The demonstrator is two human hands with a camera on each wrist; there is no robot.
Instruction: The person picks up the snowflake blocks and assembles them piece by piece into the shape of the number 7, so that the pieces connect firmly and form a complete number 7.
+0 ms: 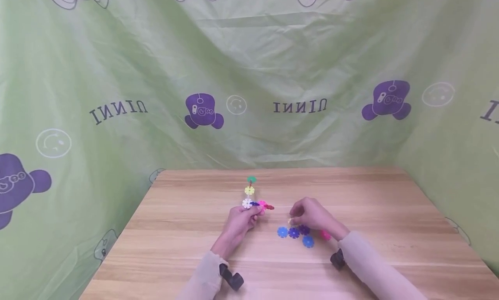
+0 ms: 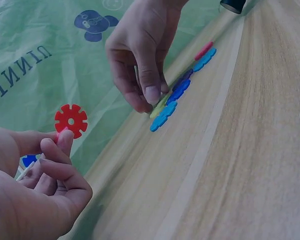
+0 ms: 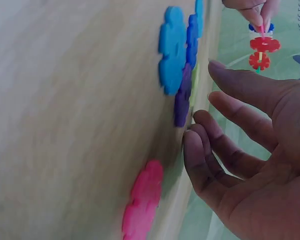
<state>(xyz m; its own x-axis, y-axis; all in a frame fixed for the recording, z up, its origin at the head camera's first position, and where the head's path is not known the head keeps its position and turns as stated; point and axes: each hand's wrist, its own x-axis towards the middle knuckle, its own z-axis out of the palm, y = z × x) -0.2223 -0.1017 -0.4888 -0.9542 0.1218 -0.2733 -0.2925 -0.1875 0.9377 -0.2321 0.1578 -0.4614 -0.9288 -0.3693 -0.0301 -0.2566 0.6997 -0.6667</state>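
My left hand (image 1: 242,220) pinches a chain of slotted plastic snowflake discs by its pink disc (image 1: 262,204). From the pink disc, a red disc (image 2: 71,121) sticks out to the right. On the other side the chain runs through a dark blue and a white disc (image 1: 247,203), then up to a yellow disc (image 1: 249,190) and a green disc (image 1: 251,179). My right hand (image 1: 312,213) is low over the table, thumb and fingers parted, fingertips right at a loose pale yellow disc (image 3: 194,86). That disc lies beside a purple disc (image 3: 182,102).
Near the right hand lie a dark blue disc (image 1: 294,233), two light blue discs, one at the front (image 1: 308,241), and a pink disc (image 3: 143,200). The wooden table (image 1: 175,248) ends at a green printed curtain (image 1: 249,66). Black straps with mounts (image 1: 231,277) circle the wrists.
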